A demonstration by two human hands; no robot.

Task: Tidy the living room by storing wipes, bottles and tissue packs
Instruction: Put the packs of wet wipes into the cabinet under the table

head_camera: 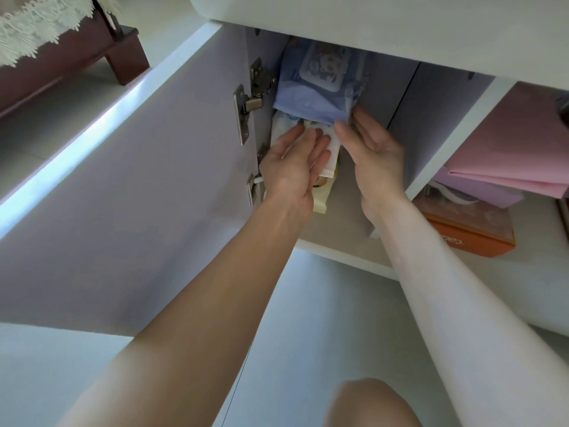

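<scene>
Head cam, looking into an open low cabinet. The soft blue plastic wipes pack, with a white flip lid and cartoon print, sits at the back left of the compartment. It's stacked on a flatter white printed tissue pack, and under that is a cream-coloured box.

The left hand lies flat on the white pack with its fingers straight, not curled round anything. The right hand is also spread, palm facing left, with its fingertips touching the blue pack's lower right corner.

The lavender cabinet door swings out on the left, its metal hinges just beside the stack. A white divider panel closes off the right side. Past it are a folded pink sheet and an orange box.
</scene>
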